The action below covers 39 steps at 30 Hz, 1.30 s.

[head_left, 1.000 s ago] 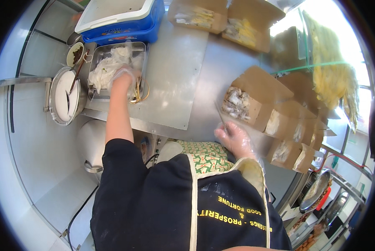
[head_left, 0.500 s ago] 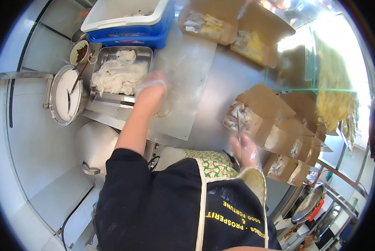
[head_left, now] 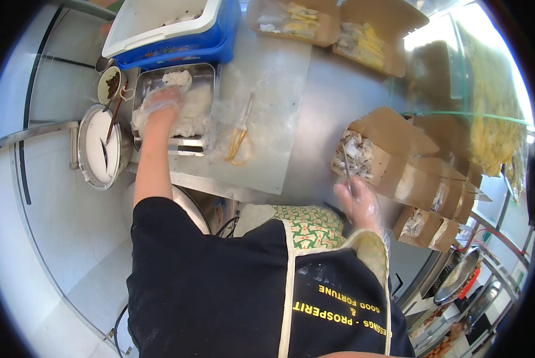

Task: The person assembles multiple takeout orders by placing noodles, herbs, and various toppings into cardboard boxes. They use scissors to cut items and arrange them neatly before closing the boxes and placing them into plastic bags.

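Note:
My left hand (head_left: 165, 102), in a clear plastic glove, reaches into a metal tray (head_left: 214, 89) of soft white food (head_left: 194, 113), perhaps rice-noodle sheets. Its fingers are over the food and partly hidden, so their grip does not show. My right hand (head_left: 360, 203), also gloved, is closed round a thin metal utensil (head_left: 346, 164), whose exact kind I cannot make out. The utensil's tip points into an open brown cardboard box (head_left: 401, 134) holding white pieces with dark flecks (head_left: 359, 152). Yellow-handled scissors (head_left: 239, 143) lie on the counter right of the tray.
Behind the tray stands a blue and white tub (head_left: 178, 45). At the left are a pot of white liquid (head_left: 97, 143) and a bowl with brown bits (head_left: 104, 88). More filled boxes (head_left: 392, 51) stand at the back and right, near a glass panel (head_left: 482, 117).
My left hand has moved left from the tray's right edge onto the white food, uncovering the scissors. My right hand keeps the utensil at the box. The view has shifted slightly.

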Each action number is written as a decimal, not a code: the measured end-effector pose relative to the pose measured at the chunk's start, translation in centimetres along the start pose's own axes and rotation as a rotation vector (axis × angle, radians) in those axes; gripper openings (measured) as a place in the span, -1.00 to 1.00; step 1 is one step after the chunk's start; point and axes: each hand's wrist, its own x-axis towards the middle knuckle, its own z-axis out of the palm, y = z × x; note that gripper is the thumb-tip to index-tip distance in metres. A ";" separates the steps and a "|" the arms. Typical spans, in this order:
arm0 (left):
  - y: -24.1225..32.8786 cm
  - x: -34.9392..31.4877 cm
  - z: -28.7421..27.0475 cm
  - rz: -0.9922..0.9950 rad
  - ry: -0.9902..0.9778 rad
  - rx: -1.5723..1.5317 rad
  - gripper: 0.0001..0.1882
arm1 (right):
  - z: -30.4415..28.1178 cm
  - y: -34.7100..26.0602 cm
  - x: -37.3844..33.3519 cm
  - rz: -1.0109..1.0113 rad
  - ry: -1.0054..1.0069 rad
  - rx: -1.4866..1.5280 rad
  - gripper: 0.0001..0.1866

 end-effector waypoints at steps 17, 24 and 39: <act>18.2 -1.7 -3.1 0.323 0.133 -0.384 -0.75 | -7.3 12.6 0.3 0.162 0.028 0.170 -0.55; 41.9 -14.9 -2.2 0.837 -0.108 -0.501 -0.77 | -9.7 16.2 -4.5 0.062 0.243 0.224 -0.58; 42.5 -14.2 3.6 0.275 -0.333 -0.675 -0.55 | -18.1 24.0 -11.8 0.045 0.312 0.294 -0.60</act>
